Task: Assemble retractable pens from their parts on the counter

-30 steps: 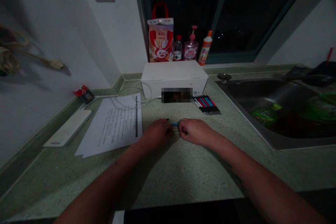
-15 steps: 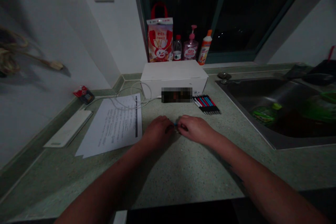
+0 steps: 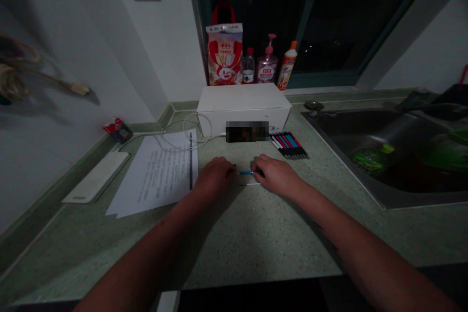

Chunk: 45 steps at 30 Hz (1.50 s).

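Between my hands lies a slim blue pen (image 3: pixel 246 172), level and just above or on the counter. My right hand (image 3: pixel 276 174) is closed around its right end, where a dark section shows at the fingers. My left hand (image 3: pixel 217 175) is closed at the pen's other end; its fingertips hide exactly how it grips there. Below the pen a thin white stick-like piece (image 3: pixel 250 184) lies on the counter, partly covered by my right hand. Beyond my right hand is a row of pens (image 3: pixel 288 145) in white, red, blue and black, set side by side.
A white box (image 3: pixel 243 98) stands at the back, with a blurred-out dark object (image 3: pixel 247 132) before it and a cable (image 3: pixel 171 146) on its left. Printed sheets (image 3: pixel 157 175) and a white slab (image 3: pixel 97 177) are at left. A metal sink (image 3: pixel 340 165) is at right.
My hands have moved apart, left hand leftward and right hand rightward. More of the blue pen and the white piece under it now shows.
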Tool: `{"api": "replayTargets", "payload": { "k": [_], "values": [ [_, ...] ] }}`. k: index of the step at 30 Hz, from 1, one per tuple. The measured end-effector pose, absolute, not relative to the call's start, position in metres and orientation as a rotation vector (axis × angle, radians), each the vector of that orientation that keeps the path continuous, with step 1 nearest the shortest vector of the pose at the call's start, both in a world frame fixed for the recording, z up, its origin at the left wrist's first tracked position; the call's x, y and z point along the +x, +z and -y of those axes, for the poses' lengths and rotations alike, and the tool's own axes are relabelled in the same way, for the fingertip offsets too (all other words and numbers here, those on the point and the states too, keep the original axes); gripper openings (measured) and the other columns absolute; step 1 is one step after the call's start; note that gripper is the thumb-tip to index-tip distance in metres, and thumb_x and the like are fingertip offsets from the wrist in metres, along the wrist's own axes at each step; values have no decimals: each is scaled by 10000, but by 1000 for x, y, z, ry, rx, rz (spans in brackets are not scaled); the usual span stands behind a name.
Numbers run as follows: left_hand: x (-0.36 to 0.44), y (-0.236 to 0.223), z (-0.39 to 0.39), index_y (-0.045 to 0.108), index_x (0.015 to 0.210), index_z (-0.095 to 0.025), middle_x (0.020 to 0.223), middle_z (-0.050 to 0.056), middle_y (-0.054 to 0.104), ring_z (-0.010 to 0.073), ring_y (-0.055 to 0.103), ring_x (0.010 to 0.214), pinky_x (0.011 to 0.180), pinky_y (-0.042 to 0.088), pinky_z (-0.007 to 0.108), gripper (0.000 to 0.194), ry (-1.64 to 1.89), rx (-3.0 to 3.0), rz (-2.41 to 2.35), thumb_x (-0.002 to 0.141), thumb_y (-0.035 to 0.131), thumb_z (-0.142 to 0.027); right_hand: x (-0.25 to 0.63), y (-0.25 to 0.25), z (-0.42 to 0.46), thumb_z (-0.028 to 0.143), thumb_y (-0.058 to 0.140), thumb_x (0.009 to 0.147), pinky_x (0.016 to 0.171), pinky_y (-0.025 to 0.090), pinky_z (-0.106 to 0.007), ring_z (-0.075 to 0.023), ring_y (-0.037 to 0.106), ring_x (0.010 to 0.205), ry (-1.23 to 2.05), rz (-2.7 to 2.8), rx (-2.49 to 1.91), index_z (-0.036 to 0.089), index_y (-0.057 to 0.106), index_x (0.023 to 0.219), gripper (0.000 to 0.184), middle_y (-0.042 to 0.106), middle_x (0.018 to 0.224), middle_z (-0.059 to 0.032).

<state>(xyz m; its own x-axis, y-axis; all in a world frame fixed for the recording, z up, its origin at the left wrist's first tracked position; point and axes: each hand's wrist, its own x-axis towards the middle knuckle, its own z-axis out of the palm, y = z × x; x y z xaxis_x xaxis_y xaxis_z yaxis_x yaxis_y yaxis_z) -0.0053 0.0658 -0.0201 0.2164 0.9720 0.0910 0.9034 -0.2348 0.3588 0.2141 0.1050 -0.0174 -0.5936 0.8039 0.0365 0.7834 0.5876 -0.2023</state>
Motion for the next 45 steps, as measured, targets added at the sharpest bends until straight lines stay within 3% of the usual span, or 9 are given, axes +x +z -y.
{"api": "replayTargets", "payload": {
  "k": [13, 19, 23, 26, 29, 33, 35, 40, 45],
  "values": [
    [-8, -30, -71, 769, 913, -202, 926, 60, 709, 226, 648, 902, 814, 504, 351, 167, 643, 2092, -1738, 914, 602, -200, 210, -15, -103, 226, 626, 938, 744, 439, -286, -196, 668, 907, 355, 2654, -1266, 193, 700, 1043, 133, 705, 1057, -71],
    [-6, -26, -70, 759, 901, -194, 900, 58, 730, 207, 654, 850, 796, 516, 354, 151, 788, 1926, -1696, 915, 616, -242, 210, -17, -101, 171, 587, 931, 787, 444, -299, -207, 670, 958, 371, 2646, -1116, 195, 685, 1140, 233, 718, 1087, -76],
    [-4, -26, -69, 730, 1055, -193, 955, 54, 740, 194, 665, 842, 797, 533, 344, 185, 861, 1834, -1690, 901, 656, -263, 208, -13, -99, 178, 562, 928, 742, 419, -297, -211, 671, 915, 341, 2589, -1174, 195, 675, 1119, 222, 734, 1053, -80],
    [-2, -26, -66, 717, 1116, -200, 997, 60, 729, 211, 660, 892, 813, 531, 347, 268, 761, 2000, -1648, 861, 726, -285, 207, -11, -100, 215, 547, 930, 663, 371, -302, -214, 660, 788, 282, 2458, -1380, 175, 641, 1133, 227, 741, 943, -84],
    [-1, -25, -62, 741, 1009, -194, 1005, 71, 711, 237, 643, 976, 866, 504, 359, 170, 542, 2296, -1503, 865, 734, -284, 208, -11, -103, 256, 534, 950, 628, 342, -300, -211, 653, 739, 288, 2345, -1452, 180, 617, 1128, 211, 737, 888, -70],
    [3, -24, -60, 724, 910, -189, 968, 67, 689, 227, 622, 953, 855, 483, 348, 83, 358, 2465, -1395, 917, 649, -225, 209, -12, -105, 336, 537, 978, 633, 353, -295, -208, 660, 752, 314, 2286, -1430, 204, 625, 980, 159, 732, 865, -53],
    [4, -24, -60, 712, 903, -183, 969, 73, 685, 232, 616, 957, 857, 481, 353, 99, 316, 2479, -1414, 931, 622, -215, 210, -11, -105, 328, 538, 984, 650, 377, -295, -212, 673, 770, 313, 2276, -1450, 202, 636, 989, 160, 739, 882, -58],
    [1, -18, -62, 707, 954, -175, 951, 74, 686, 224, 626, 918, 851, 495, 349, 145, 341, 2383, -1556, 946, 561, -183, 214, -10, -107, 235, 488, 1008, 746, 462, -320, -251, 718, 898, 241, 2259, -1469, 171, 594, 1320, 335, 765, 1070, -110],
    [-9, -13, -64, 720, 1110, -217, 1013, 70, 701, 227, 626, 986, 900, 498, 366, 250, 639, 2369, -1565, 987, 504, -185, 221, -13, -113, 149, 496, 980, 867, 499, -346, -269, 700, 1048, 159, 2277, -1458, 177, 624, 1317, 362, 706, 1285, -133]
  ]
}}
